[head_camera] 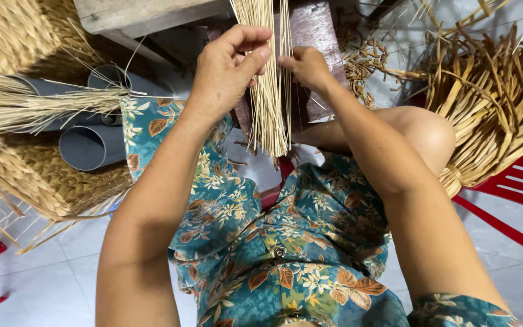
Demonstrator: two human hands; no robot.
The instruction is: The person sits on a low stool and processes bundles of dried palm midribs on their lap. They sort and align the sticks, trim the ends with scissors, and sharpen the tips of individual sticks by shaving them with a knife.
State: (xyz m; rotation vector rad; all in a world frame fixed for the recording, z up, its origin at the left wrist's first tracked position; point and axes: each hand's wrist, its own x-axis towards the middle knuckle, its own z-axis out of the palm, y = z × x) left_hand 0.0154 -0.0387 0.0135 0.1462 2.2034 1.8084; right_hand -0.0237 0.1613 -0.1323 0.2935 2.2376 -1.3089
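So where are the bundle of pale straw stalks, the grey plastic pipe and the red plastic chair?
bundle of pale straw stalks (272, 115): head view, lower half.
grey plastic pipe (86, 147): head view, open end.
red plastic chair (519, 181): head view, seat slats.

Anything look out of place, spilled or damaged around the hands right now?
Mostly orderly. The left hand and right hand hold the straw bundle upright and even. The one untidy spot: loose straw scraps scattered on the floor beyond the right hand. No visible damage.
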